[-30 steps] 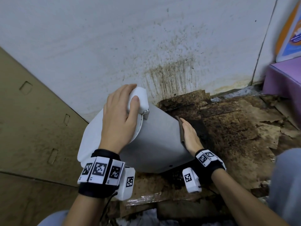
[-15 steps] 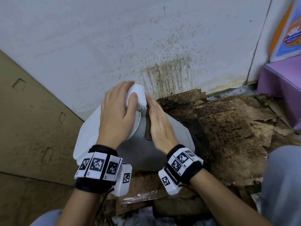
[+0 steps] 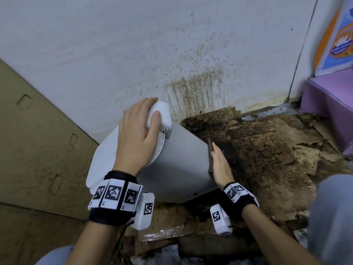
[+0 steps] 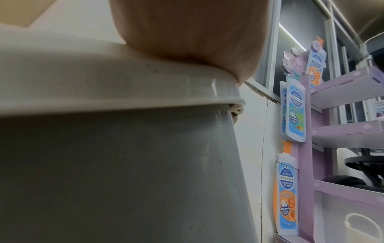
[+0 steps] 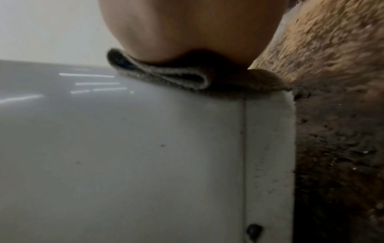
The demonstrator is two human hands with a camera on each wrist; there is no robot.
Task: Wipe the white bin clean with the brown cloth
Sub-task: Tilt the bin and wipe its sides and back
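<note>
We tilt white bin [image 3: 177,161] on stained cardboard floor [image 3: 267,153], near wall. Left hand [image 3: 137,138] curls over lid's far end [image 3: 158,115], gripping. Right hand [image 3: 221,165], fingers straight, presses folded brown cloth [image 5: 187,78] on bin's right wall, near base. Risk: cloth drags floor grime, re-soiling bin; bin slips sideways under push.

Shop corner, purple display shelf [image 4: 340,133] of hand-wash pouches [image 4: 295,113], stained wall [image 3: 191,54]
</note>
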